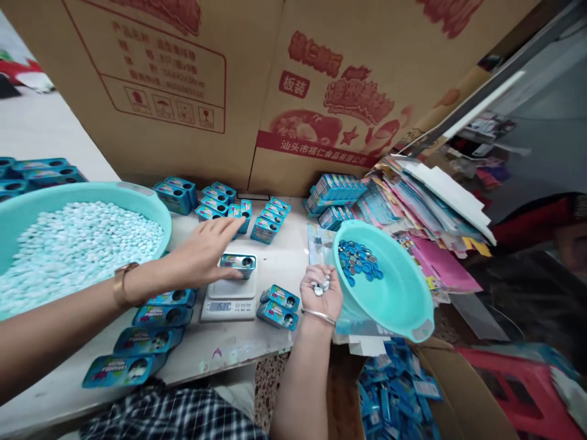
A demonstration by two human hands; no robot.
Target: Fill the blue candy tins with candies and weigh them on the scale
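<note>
My left hand (pixel 202 253) reaches over a small white scale (pixel 229 299), fingers stretched out, its fingertips touching a blue tin (pixel 238 264) that sits on the scale's platform. My right hand (pixel 321 290) is held palm up and cupped around a few white tablets (pixel 320 286), just left of a tilted teal bowl (pixel 403 299) holding blue and silver caps (pixel 358 260). Two blue tins (pixel 279 305) lie between the scale and my right hand.
A large teal basin (pixel 151 205) full of white tablets stands at the left. Rows of blue tins (pixel 147 333) lie along the front edge and more tins (pixel 220 205) at the back. Cardboard boxes (pixel 257 85) wall the rear. Printed cards (pixel 413 208) pile at the right.
</note>
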